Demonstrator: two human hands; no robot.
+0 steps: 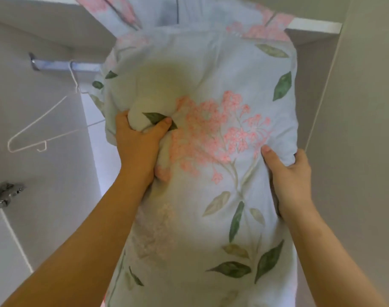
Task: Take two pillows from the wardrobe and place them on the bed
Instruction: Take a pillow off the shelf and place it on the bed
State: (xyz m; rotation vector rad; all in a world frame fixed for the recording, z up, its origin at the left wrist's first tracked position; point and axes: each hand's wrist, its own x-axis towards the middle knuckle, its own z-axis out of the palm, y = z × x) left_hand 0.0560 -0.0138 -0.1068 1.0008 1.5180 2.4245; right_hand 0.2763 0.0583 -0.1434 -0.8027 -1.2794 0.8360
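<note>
Cotton, pale blue with pink blossoms and green leaves, covers the plump creased pillow (211, 196), held upright in the grey wardrobe (45, 185) just under a second pillow (145, 12) of the same print. The left hand (138, 140) pinches a bunched fold; the right hand (288, 173) curls round its right edge, near the grey side panel (366, 129). Leftward, open space holds a white wire hanger (45, 120) on a chrome rail (63, 64).

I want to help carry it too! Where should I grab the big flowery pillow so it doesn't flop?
Probably its two long edges, one hand from each side, about halfway up. The flowery pillow is soft and tall, so one hand alone would likely let it fold. Here the left hand bunches stuffing near the left edge; the right hand wraps the right edge.
</note>
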